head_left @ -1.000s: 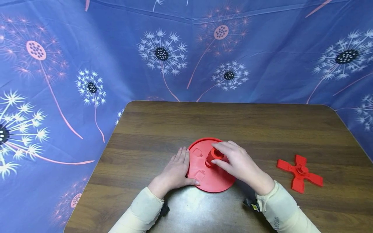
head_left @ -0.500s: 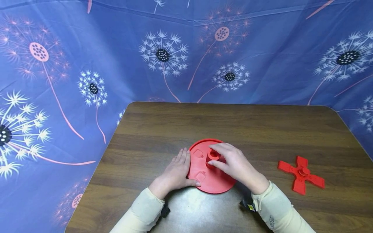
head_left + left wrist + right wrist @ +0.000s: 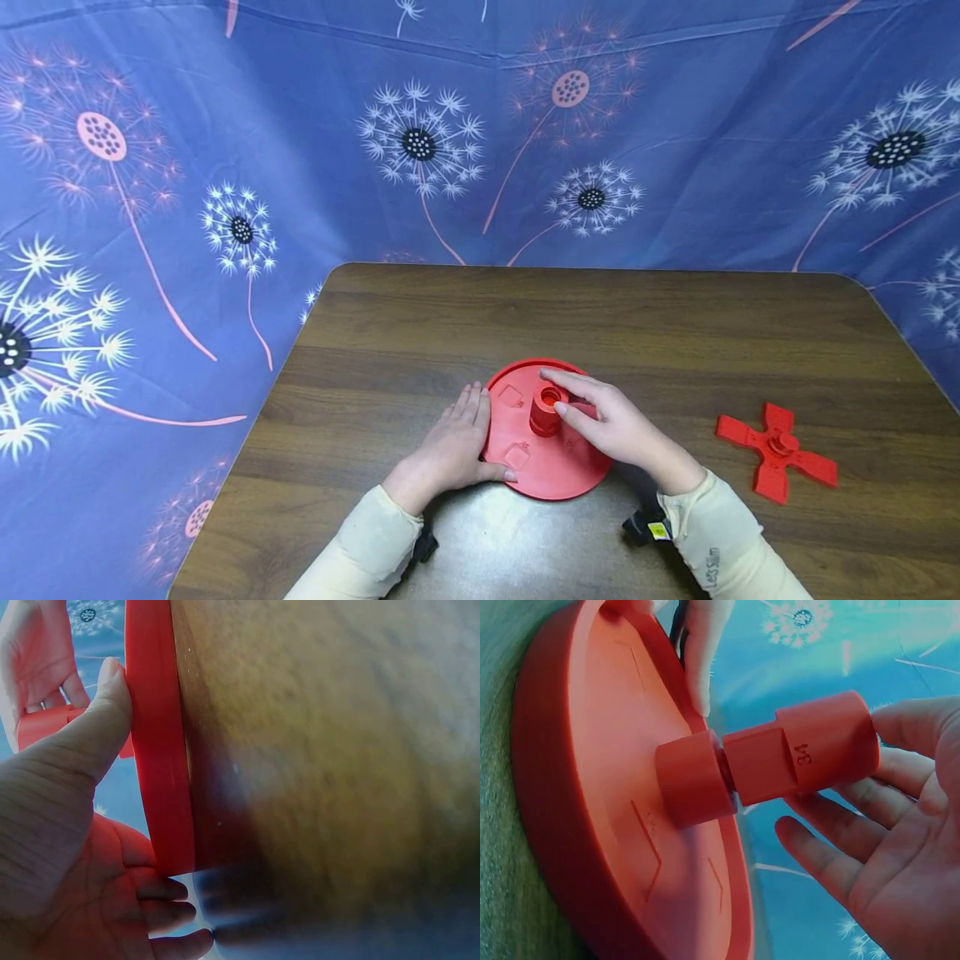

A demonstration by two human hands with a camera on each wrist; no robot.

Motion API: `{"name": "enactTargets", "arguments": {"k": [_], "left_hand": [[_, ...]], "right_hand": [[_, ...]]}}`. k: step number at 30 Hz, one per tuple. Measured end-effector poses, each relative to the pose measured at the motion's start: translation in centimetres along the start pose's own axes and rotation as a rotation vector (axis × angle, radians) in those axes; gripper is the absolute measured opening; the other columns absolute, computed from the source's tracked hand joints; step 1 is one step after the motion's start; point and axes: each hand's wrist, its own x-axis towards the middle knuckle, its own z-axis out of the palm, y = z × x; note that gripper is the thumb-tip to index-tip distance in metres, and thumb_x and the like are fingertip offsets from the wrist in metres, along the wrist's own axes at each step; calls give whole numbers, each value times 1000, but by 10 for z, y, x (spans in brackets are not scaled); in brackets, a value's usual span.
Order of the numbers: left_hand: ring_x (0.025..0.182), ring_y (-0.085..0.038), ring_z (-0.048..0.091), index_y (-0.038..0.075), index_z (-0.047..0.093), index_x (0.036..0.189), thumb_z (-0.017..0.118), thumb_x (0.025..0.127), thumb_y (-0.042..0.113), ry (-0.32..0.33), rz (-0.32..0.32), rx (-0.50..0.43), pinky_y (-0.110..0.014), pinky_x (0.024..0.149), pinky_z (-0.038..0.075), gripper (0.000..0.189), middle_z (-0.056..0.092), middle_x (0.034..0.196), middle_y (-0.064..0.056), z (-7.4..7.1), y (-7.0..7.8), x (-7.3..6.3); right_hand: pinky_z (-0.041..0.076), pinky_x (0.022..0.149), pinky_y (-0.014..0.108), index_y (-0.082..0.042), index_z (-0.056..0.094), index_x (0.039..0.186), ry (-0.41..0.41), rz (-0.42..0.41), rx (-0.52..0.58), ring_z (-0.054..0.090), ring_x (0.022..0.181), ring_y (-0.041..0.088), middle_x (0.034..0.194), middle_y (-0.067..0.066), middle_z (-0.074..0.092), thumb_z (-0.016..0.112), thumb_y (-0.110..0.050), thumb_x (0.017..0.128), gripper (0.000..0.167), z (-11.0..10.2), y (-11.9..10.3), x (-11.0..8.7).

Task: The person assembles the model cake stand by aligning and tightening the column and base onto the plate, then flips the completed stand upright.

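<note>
A round red disc (image 3: 551, 479) with a raised rim lies on the table. From its middle rises a short collar (image 3: 690, 780), and a hollow red cylinder (image 3: 546, 415) marked 34, with flat sides lower down, stands in line on top of it. My left hand (image 3: 450, 446) presses the disc's left edge with straight fingers, its thumb over the rim. My right hand (image 3: 618, 425) is at the cylinder's upper end: the thumb touches its edge and the other fingers curve behind it, partly hidden in the right wrist view.
A red four-armed cross piece (image 3: 778, 446) with a small raised hub lies on the wooden table (image 3: 420, 325) to the right. Blue cloth (image 3: 480, 167) with a dandelion print hangs behind and at the sides.
My right hand has shifted slightly right and its thumb has slid round the cylinder, exposing more of it. The cylinder now stands more upright. My left hand has stayed in place.
</note>
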Motion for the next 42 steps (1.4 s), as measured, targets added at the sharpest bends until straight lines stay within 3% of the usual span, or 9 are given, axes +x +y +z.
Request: {"name": "enactTargets", "arguments": {"k": [4,9,14,23,29,35,42], "left_hand": [[145,-38,18,-8,20,151,69,76,67,1,7,0,-49,113,30,117,19,157,-26,0,0,0],[145,-39,19,-10,22,150,69,77,66,14,27,20,-44,116,25,116,21,156,-28,-1,0,0],[145,-38,19,-10,22,150,69,78,66,14,33,25,-43,116,24,114,21,156,-28,-2,0,0],[145,-39,17,-9,22,150,69,78,65,8,30,4,-43,117,22,114,20,156,-28,-3,0,0],[145,-39,17,-9,22,150,69,78,65,9,34,5,-43,117,23,114,20,156,-29,-2,0,0],[146,-39,16,-9,20,151,68,78,66,-2,28,-3,-42,117,21,115,18,156,-28,-1,0,0],[146,-39,16,-9,20,150,69,78,65,4,39,-2,-43,117,21,115,19,156,-28,1,0,-1]], "right_hand": [[46,100,30,-8,57,137,8,38,49,57,120,21,130,4,62,66,-14,93,45,1,2,0],[52,93,37,-8,61,132,62,108,134,64,108,18,120,4,66,71,-17,90,44,7,2,0],[53,90,40,-9,64,118,145,128,191,68,103,21,111,3,69,77,-15,85,37,14,-1,0],[56,83,40,-9,59,109,283,164,105,70,94,23,103,8,72,84,-15,77,41,28,-5,-2],[57,81,39,-9,56,106,313,160,82,71,91,22,101,8,73,86,-15,75,43,31,-7,-2],[56,82,38,-9,56,109,307,169,57,71,93,22,102,8,73,86,-17,74,47,31,-7,-3],[53,89,43,-7,50,129,269,133,17,67,103,24,118,9,68,81,-22,81,60,26,-4,-5]]}}
